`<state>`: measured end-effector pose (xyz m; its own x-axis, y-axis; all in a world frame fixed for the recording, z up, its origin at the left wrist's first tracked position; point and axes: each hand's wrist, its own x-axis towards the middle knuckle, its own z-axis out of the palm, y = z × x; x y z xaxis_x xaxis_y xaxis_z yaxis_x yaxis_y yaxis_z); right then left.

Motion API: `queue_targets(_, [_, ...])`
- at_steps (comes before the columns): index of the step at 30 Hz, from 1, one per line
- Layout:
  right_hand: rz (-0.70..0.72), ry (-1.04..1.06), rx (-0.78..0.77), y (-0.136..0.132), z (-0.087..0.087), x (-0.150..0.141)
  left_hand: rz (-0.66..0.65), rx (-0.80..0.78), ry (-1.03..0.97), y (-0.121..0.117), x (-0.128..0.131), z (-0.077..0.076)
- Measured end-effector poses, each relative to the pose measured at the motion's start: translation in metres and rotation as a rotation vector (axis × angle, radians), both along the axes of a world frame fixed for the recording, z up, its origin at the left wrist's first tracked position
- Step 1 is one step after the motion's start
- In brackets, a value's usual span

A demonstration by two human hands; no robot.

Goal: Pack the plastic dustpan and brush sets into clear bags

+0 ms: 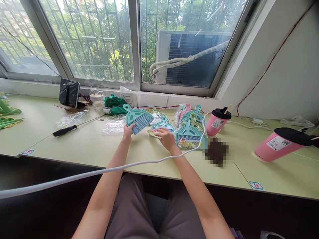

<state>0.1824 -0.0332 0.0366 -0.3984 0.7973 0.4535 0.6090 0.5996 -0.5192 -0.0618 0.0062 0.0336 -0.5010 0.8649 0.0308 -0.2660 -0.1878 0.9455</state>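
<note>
Gripping teal dustpan set (136, 120): left hand (128, 131), fingers closed. Pinching printed card (152, 133): right hand (166, 137). Sticker (256, 185) reads "10".

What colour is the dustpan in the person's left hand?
The dustpan is light turquoise green; the head view shows it best.

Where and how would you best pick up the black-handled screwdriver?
Probably by its thick handle, coming from above on the near side and closing across its length. The screwdriver lies on the table, handle toward the near left, thin shaft running away to the right.
</note>
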Motion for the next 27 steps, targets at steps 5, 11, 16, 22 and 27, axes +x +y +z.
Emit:
queue_targets(5, [-0.104, 0.406, 0.180, -0.002, 0.018, 0.004, -0.169, -0.069, 0.057, -0.004, -0.002, -0.003])
queue_targets(11, [0.061, 0.364, 0.198, 0.006, 0.014, 0.005, -0.625, -0.121, 0.084, -0.012, 0.011, -0.004])
queue_targets(16, [0.006, 0.140, 0.232, 0.007, 0.006, 0.009, -0.766, -0.111, 0.105, -0.019, 0.019, 0.001])
queue_targets(22, [0.011, 0.098, 0.212, 0.006, 0.004, 0.010, -0.835, -0.040, 0.230, -0.027, 0.023, 0.006])
queue_targets(27, [-0.024, 0.242, 0.207, 0.007, 0.007, 0.011, -0.792, 0.040, 0.296, -0.030, 0.025, 0.008])
